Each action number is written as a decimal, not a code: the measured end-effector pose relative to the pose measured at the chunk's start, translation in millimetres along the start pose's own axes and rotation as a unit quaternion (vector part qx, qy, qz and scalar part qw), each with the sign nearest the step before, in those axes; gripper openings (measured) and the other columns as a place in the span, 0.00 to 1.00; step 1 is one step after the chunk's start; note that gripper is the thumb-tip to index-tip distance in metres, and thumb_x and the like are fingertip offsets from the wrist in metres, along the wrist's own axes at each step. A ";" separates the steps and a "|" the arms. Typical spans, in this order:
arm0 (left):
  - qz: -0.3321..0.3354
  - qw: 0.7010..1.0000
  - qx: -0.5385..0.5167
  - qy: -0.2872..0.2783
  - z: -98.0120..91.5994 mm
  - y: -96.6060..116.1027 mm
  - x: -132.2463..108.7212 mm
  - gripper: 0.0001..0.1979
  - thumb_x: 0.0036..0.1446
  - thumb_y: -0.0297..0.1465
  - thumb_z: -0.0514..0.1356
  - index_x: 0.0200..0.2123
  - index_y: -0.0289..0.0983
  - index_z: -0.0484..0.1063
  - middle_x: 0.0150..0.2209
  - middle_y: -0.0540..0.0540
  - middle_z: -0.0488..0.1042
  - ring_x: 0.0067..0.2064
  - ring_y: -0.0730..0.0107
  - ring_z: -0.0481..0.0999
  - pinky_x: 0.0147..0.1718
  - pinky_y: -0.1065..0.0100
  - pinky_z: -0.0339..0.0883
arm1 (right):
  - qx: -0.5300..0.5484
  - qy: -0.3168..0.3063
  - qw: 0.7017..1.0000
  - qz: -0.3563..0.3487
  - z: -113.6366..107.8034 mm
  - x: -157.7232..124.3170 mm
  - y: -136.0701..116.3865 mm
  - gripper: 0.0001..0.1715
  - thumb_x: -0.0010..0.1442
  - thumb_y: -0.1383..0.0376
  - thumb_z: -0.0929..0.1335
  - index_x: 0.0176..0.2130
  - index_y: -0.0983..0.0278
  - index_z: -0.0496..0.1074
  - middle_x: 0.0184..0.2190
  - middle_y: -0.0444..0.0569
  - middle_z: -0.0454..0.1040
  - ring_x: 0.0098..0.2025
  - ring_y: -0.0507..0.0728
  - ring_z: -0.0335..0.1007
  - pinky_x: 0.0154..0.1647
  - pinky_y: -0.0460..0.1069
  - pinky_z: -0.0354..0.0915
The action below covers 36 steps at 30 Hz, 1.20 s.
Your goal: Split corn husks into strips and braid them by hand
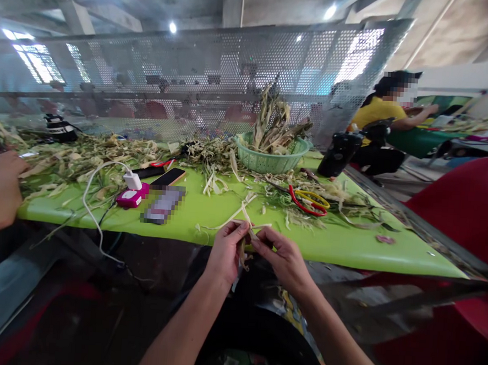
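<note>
Pale strips of dried corn husk (248, 218) cross between my two hands at the front edge of the green table. My left hand (227, 245) pinches them where they cross, thumb on top. From the other side my right hand (283, 256) grips the strips between thumb and fingers. Some ends stick out left and up over the tabletop, and a short browner piece hangs below the hands. Scissors with red and yellow handles (309, 202) lie beyond my right hand, among husk scraps.
The green table (183, 223) carries a green basket (270, 159) of dried husks, a black bottle (340, 154), two phones and a pink power socket (132, 196) with a white cable hanging over the edge. A co-worker's hands (5, 173) are at left. A red chair (466, 201) stands right.
</note>
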<state>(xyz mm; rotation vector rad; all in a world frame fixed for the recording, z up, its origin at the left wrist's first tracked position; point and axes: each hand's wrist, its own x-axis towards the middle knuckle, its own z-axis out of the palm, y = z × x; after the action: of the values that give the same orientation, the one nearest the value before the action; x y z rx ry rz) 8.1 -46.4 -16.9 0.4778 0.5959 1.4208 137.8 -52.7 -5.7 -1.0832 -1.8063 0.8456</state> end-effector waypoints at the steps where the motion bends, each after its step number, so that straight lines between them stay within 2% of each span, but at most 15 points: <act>1: 0.001 1.000 -0.006 0.005 0.1 0.8 -0.1 0.12 0.42 0.32 0.71 0.26 0.33 0.73 0.25 0.51 0.73 0.27 0.79 0.71 0.29 0.75 0.64 | -0.003 -0.002 1.000 -0.002 -0.4 -0.2 -0.2 0.16 0.62 0.56 0.66 0.26 0.62 0.64 0.24 0.41 0.61 0.29 0.51 0.57 0.30 0.46 0.56; 5: -0.021 1.000 -0.002 -0.014 -0.2 5.5 -0.8 0.12 0.41 0.32 0.72 0.27 0.33 0.74 0.26 0.51 0.73 0.27 0.79 0.71 0.30 0.75 0.64 | 0.060 -0.006 0.998 0.014 -0.9 -3.0 3.8 0.16 0.61 0.55 0.67 0.28 0.62 0.66 0.25 0.41 0.63 0.29 0.52 0.59 0.32 0.46 0.57; 11: -0.017 0.998 0.051 -0.043 -2.0 7.8 -4.3 0.15 0.46 0.39 0.69 0.32 0.34 0.76 0.31 0.47 0.76 0.32 0.73 0.74 0.32 0.72 0.67 | 0.149 0.040 0.986 0.068 -1.4 -5.7 11.8 0.18 0.58 0.52 0.69 0.30 0.64 0.68 0.25 0.42 0.64 0.28 0.51 0.58 0.28 0.46 0.56; 16: -0.004 0.994 0.083 -0.064 -0.2 9.5 -7.1 0.15 0.46 0.38 0.69 0.34 0.34 0.76 0.30 0.48 0.75 0.31 0.74 0.73 0.33 0.72 0.66 | 0.156 0.040 0.985 0.068 -2.7 -2.1 9.0 0.19 0.57 0.51 0.70 0.29 0.64 0.67 0.24 0.42 0.63 0.27 0.51 0.56 0.26 0.45 0.55; 22: -0.004 0.990 0.134 -0.043 -3.5 9.3 -4.8 0.13 0.46 0.37 0.69 0.30 0.34 0.74 0.25 0.51 0.71 0.26 0.79 0.68 0.28 0.75 0.62 | 0.112 0.048 0.991 0.054 -6.3 0.0 8.6 0.19 0.57 0.51 0.69 0.29 0.63 0.68 0.24 0.42 0.64 0.27 0.52 0.58 0.27 0.46 0.56; 30: -0.042 0.998 0.030 -0.018 0.6 6.6 -3.9 0.13 0.41 0.32 0.71 0.25 0.33 0.71 0.22 0.52 0.69 0.24 0.83 0.66 0.25 0.79 0.61 | 0.092 0.034 0.994 0.046 -12.0 -2.7 18.0 0.17 0.58 0.53 0.69 0.27 0.63 0.67 0.23 0.41 0.63 0.27 0.51 0.57 0.28 0.46 0.56; 33: -0.062 0.997 0.022 -0.030 0.6 7.1 -4.3 0.13 0.42 0.31 0.71 0.27 0.32 0.72 0.24 0.51 0.71 0.25 0.81 0.69 0.27 0.78 0.63 | 0.125 0.040 0.989 0.074 -14.1 -5.3 20.2 0.17 0.57 0.53 0.70 0.28 0.64 0.68 0.23 0.41 0.64 0.26 0.51 0.57 0.26 0.46 0.55; 36: -0.055 0.997 0.043 -0.035 1.4 7.0 -6.8 0.14 0.43 0.34 0.71 0.30 0.33 0.73 0.25 0.50 0.73 0.26 0.79 0.71 0.27 0.76 0.65 | 0.189 0.042 0.976 0.095 -16.1 -5.5 18.3 0.16 0.56 0.53 0.71 0.31 0.63 0.70 0.24 0.42 0.66 0.26 0.51 0.59 0.26 0.46 0.57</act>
<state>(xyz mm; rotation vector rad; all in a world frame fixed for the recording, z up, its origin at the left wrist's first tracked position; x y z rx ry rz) 3.3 -52.4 -10.8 0.5526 0.6189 1.2724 160.1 -48.5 -16.4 -1.0321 -1.4114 1.1836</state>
